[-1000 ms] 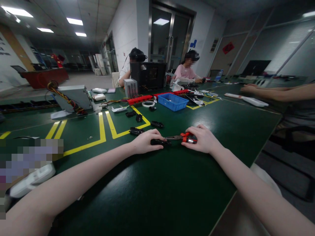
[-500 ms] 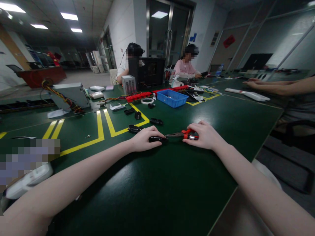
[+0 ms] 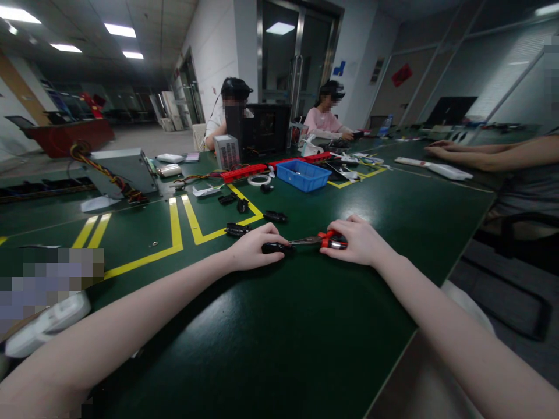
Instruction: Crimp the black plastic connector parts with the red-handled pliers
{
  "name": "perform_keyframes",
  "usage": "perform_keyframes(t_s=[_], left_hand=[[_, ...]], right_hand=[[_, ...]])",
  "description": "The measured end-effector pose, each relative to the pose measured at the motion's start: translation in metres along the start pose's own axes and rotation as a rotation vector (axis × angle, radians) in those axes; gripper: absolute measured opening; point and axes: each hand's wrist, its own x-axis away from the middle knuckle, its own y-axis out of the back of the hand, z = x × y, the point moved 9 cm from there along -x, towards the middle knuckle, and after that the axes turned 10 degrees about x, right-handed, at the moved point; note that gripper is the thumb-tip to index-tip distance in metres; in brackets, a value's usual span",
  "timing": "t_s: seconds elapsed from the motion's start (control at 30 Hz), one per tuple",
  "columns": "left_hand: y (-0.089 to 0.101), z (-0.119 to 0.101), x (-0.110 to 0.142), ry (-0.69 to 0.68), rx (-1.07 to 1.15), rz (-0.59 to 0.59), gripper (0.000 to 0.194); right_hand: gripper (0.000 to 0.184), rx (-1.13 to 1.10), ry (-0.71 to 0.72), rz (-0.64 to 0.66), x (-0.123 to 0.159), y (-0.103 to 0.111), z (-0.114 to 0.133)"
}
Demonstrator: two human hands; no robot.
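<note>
My left hand [image 3: 253, 249] rests on the green table [image 3: 305, 326], fingers closed round a small black connector [image 3: 275, 248]. My right hand [image 3: 356, 240] grips the red handles of needle-nose pliers [image 3: 321, 239]. The pliers' thin metal jaws point left and reach the end of the black connector. Both forearms lie across the table toward the middle.
More black connectors [image 3: 238, 229] lie by the yellow floor-tape lines [image 3: 192, 224]. Behind are a blue bin [image 3: 304, 174], a red power strip [image 3: 244, 171] and a grey power supply [image 3: 124, 171] with cables. Two people sit at the far side; another person's arms [image 3: 489, 157] rest at right.
Almost nothing differs; both hands stay on the connector and pliers. The view has shifted slightly, so the hands sit a little higher in the picture.
</note>
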Motion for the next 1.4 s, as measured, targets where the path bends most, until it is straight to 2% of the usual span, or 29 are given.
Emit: perform_keyframes(t_s=[0.5, 0.77, 0.97, 1.17, 1.4], left_hand=[[0.002, -0.001, -0.004, -0.06, 0.076, -0.043, 0.021], [0.002, 0.005, -0.007, -0.037, 0.078, -0.068, 0.015], [0.003, 0.01, -0.006, 0.051, 0.07, -0.103, 0.015], [0.006, 0.002, -0.006, -0.033, 0.119, -0.144, 0.01], [0.004, 0.005, -0.006, -0.006, 0.119, -0.122, 0.01]], right_hand=[[0.044, 0.022, 0.017, -0.016, -0.002, 0.002, 0.006], [0.045, 0.041, 0.036, -0.029, -0.003, 0.002, 0.01], [0.046, 0.039, 0.054, -0.042, -0.004, 0.004, 0.013], [0.046, 0.049, 0.066, -0.047, -0.005, 0.003, 0.015], [0.047, 0.053, 0.09, -0.104, -0.004, 0.007, 0.014]])
